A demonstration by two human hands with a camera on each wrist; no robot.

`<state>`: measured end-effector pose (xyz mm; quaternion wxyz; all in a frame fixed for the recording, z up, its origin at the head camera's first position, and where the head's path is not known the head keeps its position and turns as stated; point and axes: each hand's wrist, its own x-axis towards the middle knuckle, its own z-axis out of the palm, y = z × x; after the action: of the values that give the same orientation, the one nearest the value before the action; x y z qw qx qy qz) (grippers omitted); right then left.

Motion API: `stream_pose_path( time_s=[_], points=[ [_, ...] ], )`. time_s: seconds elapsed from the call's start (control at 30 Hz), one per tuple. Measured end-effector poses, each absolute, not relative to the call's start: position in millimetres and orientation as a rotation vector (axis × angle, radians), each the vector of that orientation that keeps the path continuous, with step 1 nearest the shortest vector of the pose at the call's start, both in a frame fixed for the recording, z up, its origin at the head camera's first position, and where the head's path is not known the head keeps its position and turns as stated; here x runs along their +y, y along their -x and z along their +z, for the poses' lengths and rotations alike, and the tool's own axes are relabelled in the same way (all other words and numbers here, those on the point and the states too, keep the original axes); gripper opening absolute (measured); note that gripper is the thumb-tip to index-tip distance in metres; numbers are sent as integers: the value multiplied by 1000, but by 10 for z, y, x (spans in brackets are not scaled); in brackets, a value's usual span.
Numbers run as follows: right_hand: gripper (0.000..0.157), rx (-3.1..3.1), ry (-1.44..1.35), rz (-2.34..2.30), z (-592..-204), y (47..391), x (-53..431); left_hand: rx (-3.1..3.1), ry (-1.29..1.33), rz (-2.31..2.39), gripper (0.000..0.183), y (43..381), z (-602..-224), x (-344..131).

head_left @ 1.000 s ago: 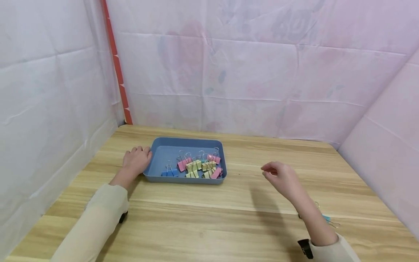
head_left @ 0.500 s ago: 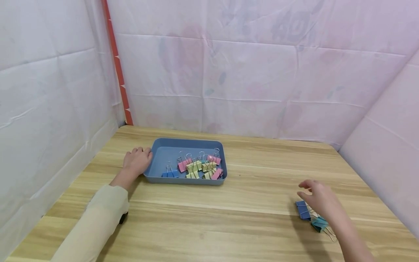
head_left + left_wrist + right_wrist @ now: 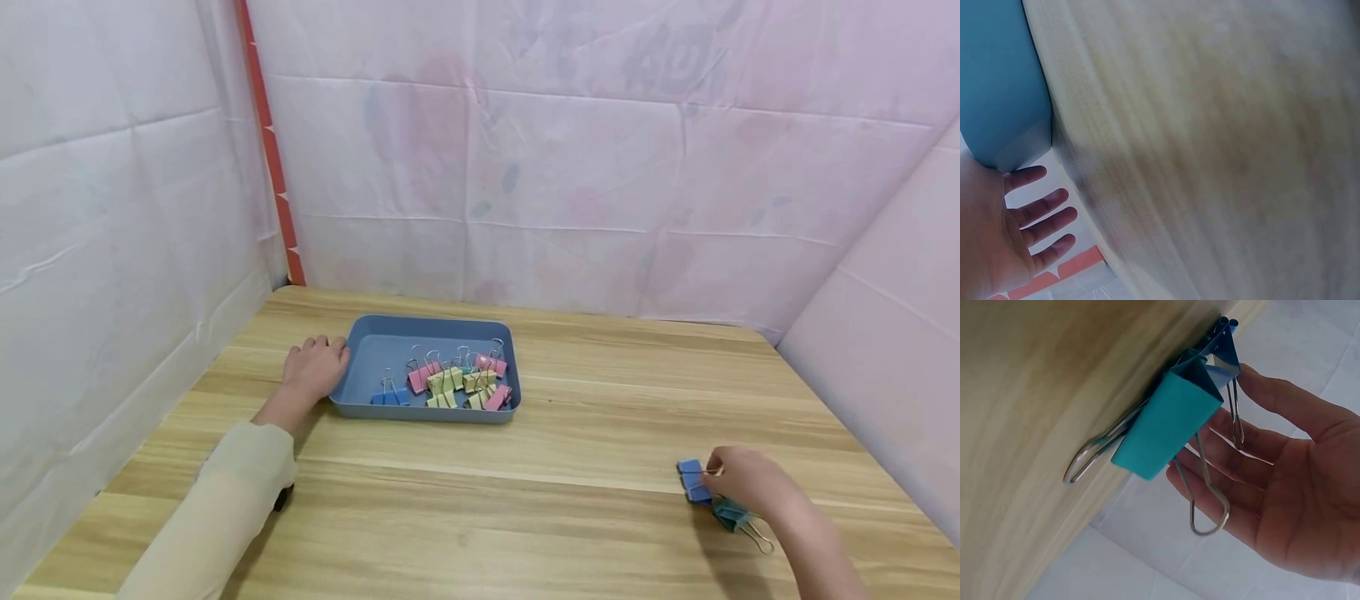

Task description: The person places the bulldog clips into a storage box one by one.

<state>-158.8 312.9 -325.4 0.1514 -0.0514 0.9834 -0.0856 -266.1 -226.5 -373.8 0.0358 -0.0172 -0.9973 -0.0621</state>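
My left hand (image 3: 317,367) rests at the left end of the blue tray (image 3: 420,414). In the left wrist view its fingers (image 3: 1050,225) extend straight beside the tray's wall (image 3: 1004,81). My right hand (image 3: 750,479) is at a blue binder clip (image 3: 692,482) on the right of the table, fingertips right at its wire handle. Below that clip lies a teal binder clip (image 3: 731,514). The right wrist view shows the teal clip's body (image 3: 1166,422) in front, hiding some fingertips, with my thumb (image 3: 1266,387) at the blue clip's edge, apart from the fingers.
Inside the tray lie several yellow clips (image 3: 445,381), several pink clips (image 3: 423,377) and a blue clip (image 3: 390,398). The wooden table (image 3: 480,500) is bounded by a white cloth wall (image 3: 465,192), with a red strip (image 3: 266,133) at the back left corner.
My right hand has moved right and toward the front of the table, down to the blue clip, uncovering the blue and teal clips. My left hand and the tray have stayed put.
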Motion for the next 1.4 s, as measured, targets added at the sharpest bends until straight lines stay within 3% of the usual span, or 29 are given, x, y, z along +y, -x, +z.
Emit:
stream_pose_path(
  time_s=[0.3,0.47,0.67,1.1,1.4],
  points=[
    [9,2863,275,-209,-3304,1642,2939,-3069,67,-186,44,2647,-3718,-2251],
    [17,2874,320,-212,-3344,1667,2892,-3073,69,-178,44,2646,-3727,-2251],
    [34,2839,159,-305,-3328,1642,2947,-3060,64,-172,43,2649,-3741,-2249],
    [21,2931,260,-429,-3342,1626,2910,-3056,70,-170,43,2653,-3731,-2258],
    [19,3001,306,-419,-3294,1645,2861,-3052,64,-181,43,2648,-3733,-2260]
  ],
)
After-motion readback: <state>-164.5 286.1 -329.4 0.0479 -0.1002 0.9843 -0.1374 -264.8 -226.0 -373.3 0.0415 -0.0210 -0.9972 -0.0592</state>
